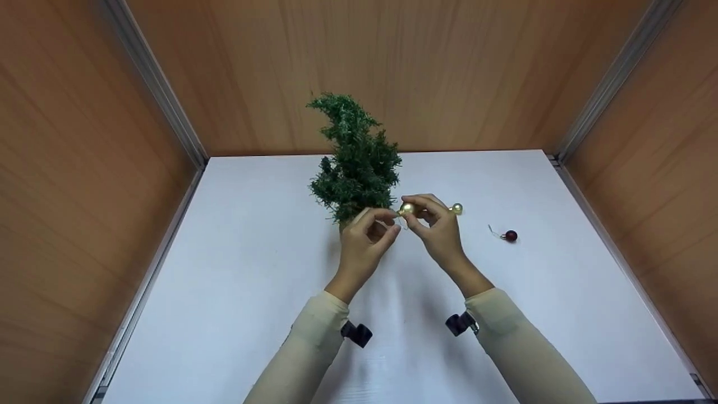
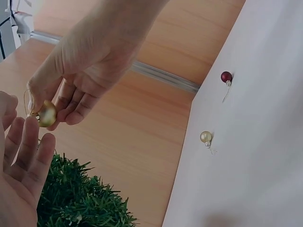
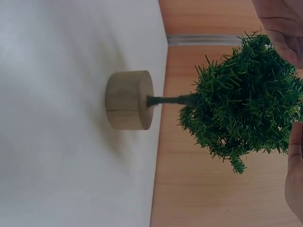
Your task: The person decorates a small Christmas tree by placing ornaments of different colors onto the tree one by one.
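Note:
In the head view my right hand (image 1: 443, 230) pinches a small gold ball ornament (image 1: 408, 208) between thumb and fingers. Close against the ornament's cap are the bent fingers of my left hand (image 1: 364, 241). A thin hanging loop (image 2: 26, 101) rises from the cap in the left wrist view; whether the left fingertips grip any of it is unclear. Both hands are just in front of a green artificial Christmas tree (image 1: 356, 163). The right wrist view shows its round wooden base (image 3: 125, 101) upright on the table, with the hands only partly visible at the edge.
A second gold ball ornament (image 1: 457, 209) lies on the white table (image 1: 235, 269) just beyond the right hand. Farther right is a dark red ball ornament (image 1: 510, 235) with its thin hanger. Wooden panels (image 1: 449, 73) enclose the table at the back and sides.

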`<state>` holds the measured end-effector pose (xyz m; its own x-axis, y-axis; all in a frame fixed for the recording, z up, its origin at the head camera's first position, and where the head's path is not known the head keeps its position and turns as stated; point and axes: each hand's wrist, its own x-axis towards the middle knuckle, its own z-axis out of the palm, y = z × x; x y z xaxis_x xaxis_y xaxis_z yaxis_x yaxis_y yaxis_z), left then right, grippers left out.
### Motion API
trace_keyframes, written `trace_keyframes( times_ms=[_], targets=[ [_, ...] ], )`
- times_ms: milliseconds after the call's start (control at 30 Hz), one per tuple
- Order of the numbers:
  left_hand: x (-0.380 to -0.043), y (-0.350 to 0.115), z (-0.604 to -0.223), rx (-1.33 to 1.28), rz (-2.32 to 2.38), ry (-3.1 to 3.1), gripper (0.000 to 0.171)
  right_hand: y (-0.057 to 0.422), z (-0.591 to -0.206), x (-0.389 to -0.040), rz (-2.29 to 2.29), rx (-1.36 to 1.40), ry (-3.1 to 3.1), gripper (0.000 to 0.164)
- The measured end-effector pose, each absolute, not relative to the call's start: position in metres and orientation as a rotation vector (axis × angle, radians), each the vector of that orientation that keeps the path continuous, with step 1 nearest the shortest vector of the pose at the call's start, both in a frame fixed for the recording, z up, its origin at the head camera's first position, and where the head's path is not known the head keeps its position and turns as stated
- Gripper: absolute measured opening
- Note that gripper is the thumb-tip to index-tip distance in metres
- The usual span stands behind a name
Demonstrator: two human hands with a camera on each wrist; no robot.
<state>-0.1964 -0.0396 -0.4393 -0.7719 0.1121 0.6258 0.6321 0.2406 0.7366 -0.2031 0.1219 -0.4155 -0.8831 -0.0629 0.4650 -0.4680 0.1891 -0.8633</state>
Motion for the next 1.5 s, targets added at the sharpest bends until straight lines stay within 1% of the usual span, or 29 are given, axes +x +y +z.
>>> trace_keyframes(
  times_ms=[167,500,900,1500],
  targets=[
    [-0.195,-0.037,-0.439,-0.679,-1.536,-2.085,0.019,0.122,-0.416,-0.204,1.753,0.508,-2.146,0.028],
    [-0.197,-0.037,-0.44,-0.652,-1.54,-2.093,0.018,0.128,-0.436,-0.217,1.709,0.504,-2.142,0.029],
    [-0.198,-0.035,-0.44,-0.646,-1.503,-2.131,0.016,0.129,-0.438,-0.217,1.7,0.567,-2.108,0.027],
    [-0.198,-0.032,-0.44,-0.592,-1.557,-2.163,0.015,0.126,-0.438,-0.217,1.706,0.508,-2.139,0.027]
  ],
)
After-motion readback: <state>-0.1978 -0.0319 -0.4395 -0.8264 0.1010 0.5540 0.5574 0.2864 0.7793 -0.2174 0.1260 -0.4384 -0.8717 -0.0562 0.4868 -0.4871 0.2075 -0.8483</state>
